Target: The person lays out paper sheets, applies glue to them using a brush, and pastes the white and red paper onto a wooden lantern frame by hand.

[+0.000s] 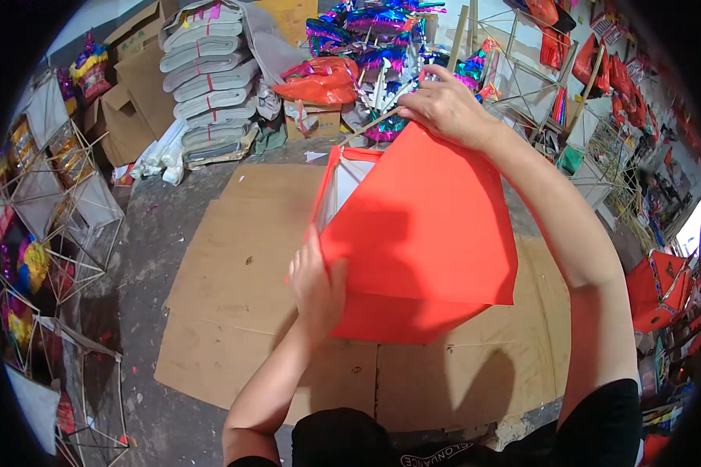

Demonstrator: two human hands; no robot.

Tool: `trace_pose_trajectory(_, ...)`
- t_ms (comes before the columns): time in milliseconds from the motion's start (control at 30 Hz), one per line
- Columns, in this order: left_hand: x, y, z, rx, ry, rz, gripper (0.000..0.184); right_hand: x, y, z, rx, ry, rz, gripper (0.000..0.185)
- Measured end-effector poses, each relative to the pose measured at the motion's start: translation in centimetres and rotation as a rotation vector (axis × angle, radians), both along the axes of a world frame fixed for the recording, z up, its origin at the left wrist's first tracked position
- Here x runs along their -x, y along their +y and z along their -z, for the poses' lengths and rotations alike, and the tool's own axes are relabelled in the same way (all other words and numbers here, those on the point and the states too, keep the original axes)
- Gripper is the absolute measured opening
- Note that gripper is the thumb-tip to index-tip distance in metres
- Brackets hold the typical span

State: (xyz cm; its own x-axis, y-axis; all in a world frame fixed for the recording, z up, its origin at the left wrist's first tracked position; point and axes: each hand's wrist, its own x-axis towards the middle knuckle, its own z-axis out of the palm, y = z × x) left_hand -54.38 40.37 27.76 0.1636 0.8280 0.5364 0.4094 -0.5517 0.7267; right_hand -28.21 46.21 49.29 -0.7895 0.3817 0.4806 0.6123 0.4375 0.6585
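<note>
A box-like frame covered in red paper (428, 226) is held tilted above the cardboard. At its upper left, a gap shows the pale inside (346, 183) and a thin stick edge. My left hand (316, 284) grips the lower left edge of the red paper, its fingers partly behind it. Up at the far corner, my right hand (448, 109) is closed, with thumb and fingers pinching the red paper's tip. A thin stick (378, 121) pokes out beside those fingers. The underside of the frame is hidden.
Flattened cardboard (234, 257) covers the grey floor (148, 288). A stack of folded grey sheets (210, 86) stands behind, beside a red plastic bag (319, 80) and shiny foil decorations (382, 39). Stick frames (70, 187) line the left; a red paper lantern-like piece (658, 292) lies right.
</note>
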Motion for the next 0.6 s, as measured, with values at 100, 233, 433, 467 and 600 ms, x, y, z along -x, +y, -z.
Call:
trace_pose_trajectory(100,0.2,1.6,-0.7,0.330,-0.474,0.120,0.040,1.7,0.2,-0.5,0.111,0.069,-0.025,0.014)
trace_pose_trajectory(233,2.0,3.4,-1.9,0.466,-0.535,0.340,0.023,2.5,1.4,0.1,0.458,0.282,0.194,0.022)
trace_pose_trajectory(433,3.8,4.4,-3.0,0.637,-0.346,0.476,0.023,3.2,2.0,0.4,0.409,0.148,0.358,0.027)
trace_pose_trajectory(467,3.9,4.6,-3.0,0.659,-0.339,0.523,0.023,3.1,2.0,0.5,0.406,0.183,0.309,0.029)
trace_pose_trajectory(600,3.9,5.0,-3.3,0.687,-0.294,0.610,0.019,3.0,2.0,0.7,0.419,0.171,0.312,0.029)
